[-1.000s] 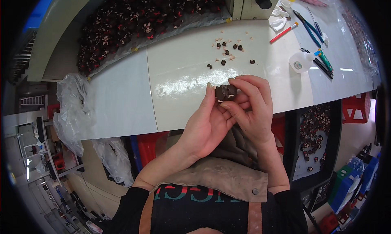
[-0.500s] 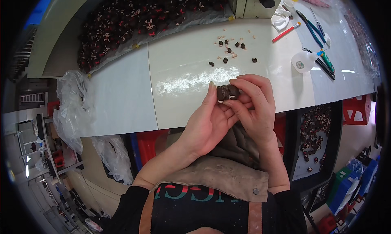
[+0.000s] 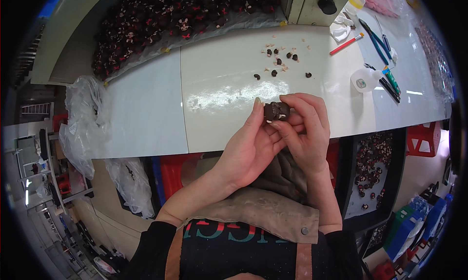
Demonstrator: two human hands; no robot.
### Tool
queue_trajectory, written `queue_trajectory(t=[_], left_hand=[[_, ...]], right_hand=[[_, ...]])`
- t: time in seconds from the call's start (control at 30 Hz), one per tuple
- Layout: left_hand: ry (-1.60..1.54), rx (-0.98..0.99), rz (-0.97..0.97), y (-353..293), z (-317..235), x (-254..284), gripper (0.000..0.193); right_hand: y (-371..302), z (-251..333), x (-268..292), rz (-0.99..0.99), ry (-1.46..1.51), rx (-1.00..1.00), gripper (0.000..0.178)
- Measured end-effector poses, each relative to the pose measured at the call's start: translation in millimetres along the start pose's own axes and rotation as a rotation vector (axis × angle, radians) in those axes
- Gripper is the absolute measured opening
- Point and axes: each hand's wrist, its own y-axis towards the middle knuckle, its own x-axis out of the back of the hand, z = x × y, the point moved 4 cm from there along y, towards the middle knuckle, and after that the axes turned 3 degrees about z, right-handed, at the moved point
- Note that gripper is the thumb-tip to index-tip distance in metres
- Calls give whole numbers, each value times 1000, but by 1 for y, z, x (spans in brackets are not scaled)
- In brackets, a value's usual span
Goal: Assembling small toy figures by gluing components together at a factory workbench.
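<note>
Between my hands, just past the table's near edge, is a small dark brown figurine (image 3: 276, 112) with cream-coloured parts. My left hand (image 3: 247, 142) grips it from the left, thumb raised along its side and fingers curled beneath. From the right, my right hand (image 3: 311, 126) pinches it between thumb and fingertips. The fingers hide part of its underside. Beyond my hands, several small dark brown pieces (image 3: 279, 61) lie scattered on the pale tabletop (image 3: 219, 70) with tiny cream bits (image 3: 283, 69) among them.
A white squeeze bottle (image 3: 363, 80), pliers (image 3: 374, 40) and a red-handled brush (image 3: 346, 44) lie at right. Many dark figurines fill a plastic-lined machine bed (image 3: 161, 36) at the back left. A black tray (image 3: 348, 182) of figurines stands below right; plastic bags (image 3: 85, 124) hang left.
The figurine has turned slightly between my fingers, and both hands keep their hold. The whole view has shifted a little, bringing a green light on the machine into sight.
</note>
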Motion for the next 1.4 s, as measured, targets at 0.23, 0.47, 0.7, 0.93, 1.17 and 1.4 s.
queue_trajectory(t=[0.23, 0.47, 0.7, 0.93, 1.17, 1.4], left_hand=[[132, -34, 13, -4, 4, 3, 55], [64, -52, 9, -3, 4, 2, 39], [125, -124, -57, -5, -2, 8, 32], [148, -151, -75, -5, -6, 10, 28], [101, -165, -65, -5, -5, 12, 29], [72, -161, -51, -6, -7, 12, 29]], right_hand=[[0, 2, 1, -65, 5, -14, 44], [2, 4, 6, -35, 109, 95, 48], [-2, 2, 5, 39, 111, 56, 43], [-2, 2, 4, 35, 86, 95, 40], [-5, -1, 4, 42, 99, 95, 40], [-7, -2, 4, 23, 116, 81, 38]])
